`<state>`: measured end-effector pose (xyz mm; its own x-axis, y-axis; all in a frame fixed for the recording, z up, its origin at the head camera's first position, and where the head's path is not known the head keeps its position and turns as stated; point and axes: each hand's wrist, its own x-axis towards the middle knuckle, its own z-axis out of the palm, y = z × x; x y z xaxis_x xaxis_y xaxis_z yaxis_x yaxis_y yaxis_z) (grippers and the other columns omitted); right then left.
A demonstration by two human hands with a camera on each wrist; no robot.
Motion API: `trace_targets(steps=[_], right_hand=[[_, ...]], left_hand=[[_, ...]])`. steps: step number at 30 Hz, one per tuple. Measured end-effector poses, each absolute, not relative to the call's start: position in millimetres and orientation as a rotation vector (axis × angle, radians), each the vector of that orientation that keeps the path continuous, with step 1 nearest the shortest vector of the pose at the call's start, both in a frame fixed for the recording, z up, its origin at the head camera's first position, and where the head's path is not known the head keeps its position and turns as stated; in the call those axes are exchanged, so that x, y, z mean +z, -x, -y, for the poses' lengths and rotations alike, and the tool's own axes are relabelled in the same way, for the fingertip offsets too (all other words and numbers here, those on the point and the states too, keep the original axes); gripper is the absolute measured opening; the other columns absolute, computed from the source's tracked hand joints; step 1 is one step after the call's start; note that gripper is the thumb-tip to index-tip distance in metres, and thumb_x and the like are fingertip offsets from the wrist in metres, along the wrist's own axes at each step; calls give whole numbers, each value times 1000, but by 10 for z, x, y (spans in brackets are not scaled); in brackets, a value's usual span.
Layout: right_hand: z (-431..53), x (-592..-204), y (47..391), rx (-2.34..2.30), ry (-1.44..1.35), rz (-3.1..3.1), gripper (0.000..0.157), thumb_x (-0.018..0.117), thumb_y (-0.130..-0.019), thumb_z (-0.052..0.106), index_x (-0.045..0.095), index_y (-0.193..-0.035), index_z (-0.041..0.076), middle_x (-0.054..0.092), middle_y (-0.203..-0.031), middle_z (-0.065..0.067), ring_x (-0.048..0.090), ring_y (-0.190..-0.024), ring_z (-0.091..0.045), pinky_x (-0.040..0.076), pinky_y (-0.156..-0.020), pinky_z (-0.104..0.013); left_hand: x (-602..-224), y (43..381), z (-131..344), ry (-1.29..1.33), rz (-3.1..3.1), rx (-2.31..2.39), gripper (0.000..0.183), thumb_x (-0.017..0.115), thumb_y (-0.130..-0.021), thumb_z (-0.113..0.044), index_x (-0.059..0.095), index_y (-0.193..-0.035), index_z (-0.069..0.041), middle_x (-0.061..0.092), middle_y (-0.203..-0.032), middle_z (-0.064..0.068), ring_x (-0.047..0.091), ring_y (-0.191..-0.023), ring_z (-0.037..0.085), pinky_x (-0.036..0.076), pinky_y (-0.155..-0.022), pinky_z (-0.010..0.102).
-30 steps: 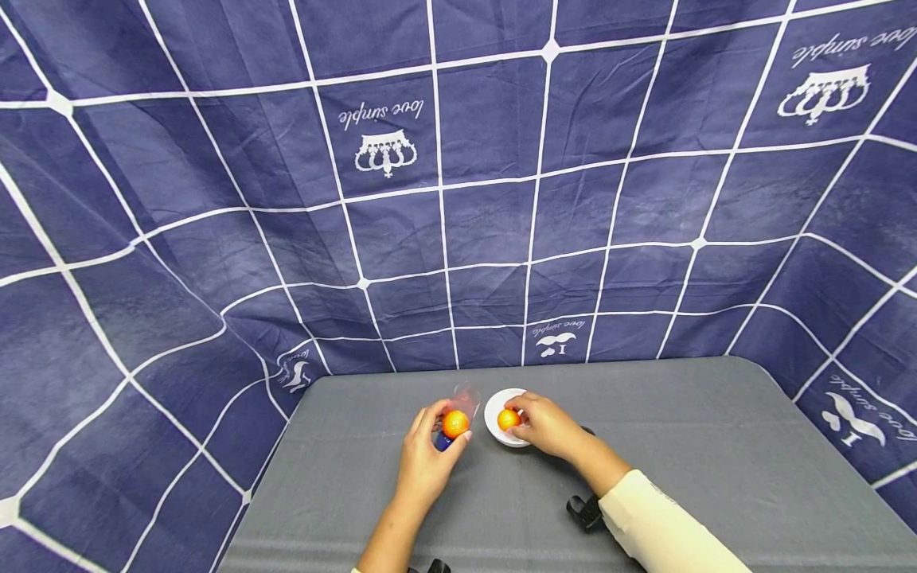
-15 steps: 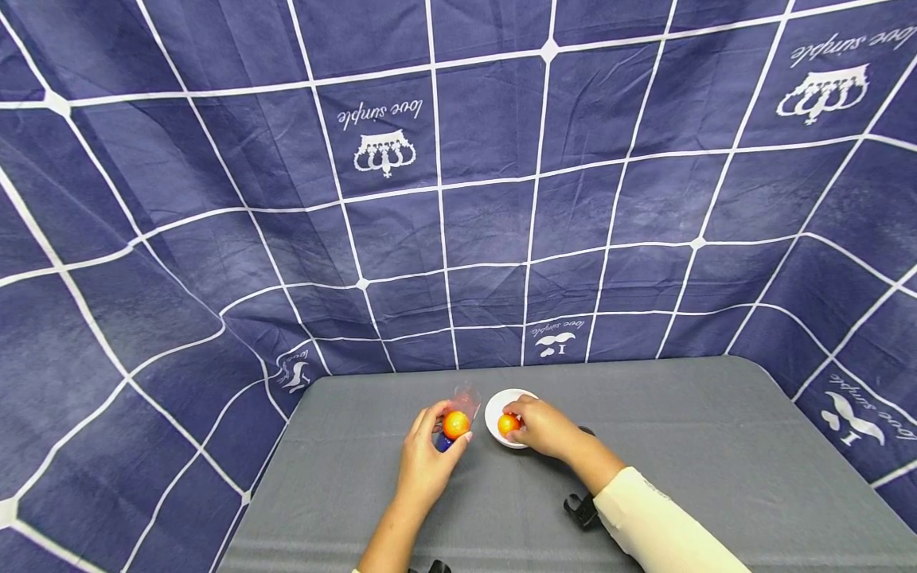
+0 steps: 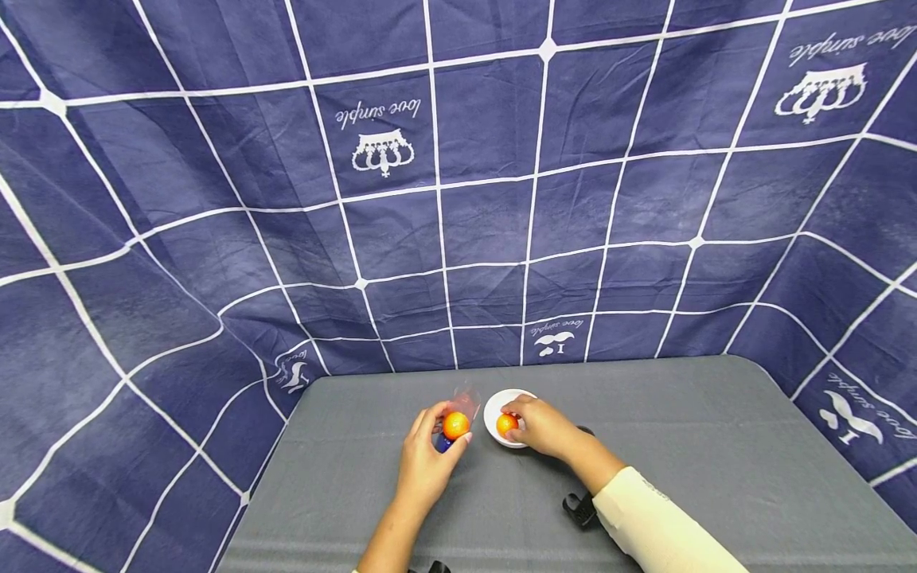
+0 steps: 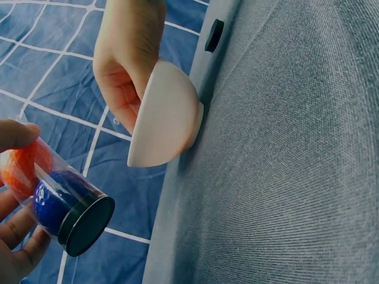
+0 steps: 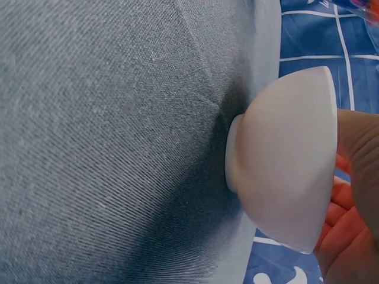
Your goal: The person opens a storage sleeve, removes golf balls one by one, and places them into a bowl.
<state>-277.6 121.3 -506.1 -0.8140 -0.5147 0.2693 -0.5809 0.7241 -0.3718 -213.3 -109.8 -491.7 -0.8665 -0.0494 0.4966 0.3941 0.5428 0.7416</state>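
My left hand [image 3: 424, 465] grips a clear tube [image 4: 76, 188] with a dark cap at its base. Inside the tube sit a blue ball [image 4: 54, 201] at the capped end and an orange ball [image 3: 456, 426] above it. To the right, a white bowl [image 3: 493, 406] stands upright on the grey table [image 3: 494, 509]. My right hand [image 3: 542, 426] reaches over its near right rim and holds a second orange ball [image 3: 507, 425] down in the bowl between thumb and fingers. From the side, both wrist views show the bowl's outer wall, which hides that ball and the fingertips.
A black round lid [image 4: 214, 35] lies on the table beyond the bowl, mostly hidden by the right arm in the head view. A blue cloth [image 3: 487, 223] with white lines hangs behind the table. A black wrist mount [image 3: 580, 509] sits under the right sleeve.
My right hand has sunk slightly lower into the bowl with the orange ball, and its sleeve has shifted a little left. The left hand and tube hold nearly still.
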Motion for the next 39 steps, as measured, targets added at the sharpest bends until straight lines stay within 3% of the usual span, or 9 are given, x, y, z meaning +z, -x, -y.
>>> trace_targets(steps=[6,18,30,39], right_hand=[[-1226,-5099,2795,704,-907,2742,36,81,-80,11,71,-113,1,70,-106,-9,67,-93,-22,55,-87,-39],[-1239,-5112,2767,825,-807,2634,36,79,-84,14,71,-118,5,70,-112,-8,68,-105,-26,54,-96,-44],[-1244,-5121,2652,1043,-730,2396,35,82,-83,13,72,-116,5,67,-108,-7,67,-93,-24,58,-82,-35],[-1240,-5016,2521,1125,-761,2327,33,78,-87,12,71,-119,4,70,-109,-9,69,-90,-25,59,-81,-35]], left_hand=[[-4917,2141,1092,295,2307,-1280,53,90,-74,-16,66,-122,-15,68,-112,2,67,-102,18,56,-94,45],[-4908,2139,1086,304,2289,-1280,53,90,-74,-15,66,-122,-15,68,-111,1,67,-100,19,56,-92,47],[-4887,2144,1081,312,2300,-1268,54,90,-74,-15,66,-122,-16,68,-111,1,67,-101,19,55,-93,44],[-4881,2146,1094,341,2298,-1208,55,90,-73,-14,68,-123,-18,69,-112,1,68,-101,18,56,-91,40]])
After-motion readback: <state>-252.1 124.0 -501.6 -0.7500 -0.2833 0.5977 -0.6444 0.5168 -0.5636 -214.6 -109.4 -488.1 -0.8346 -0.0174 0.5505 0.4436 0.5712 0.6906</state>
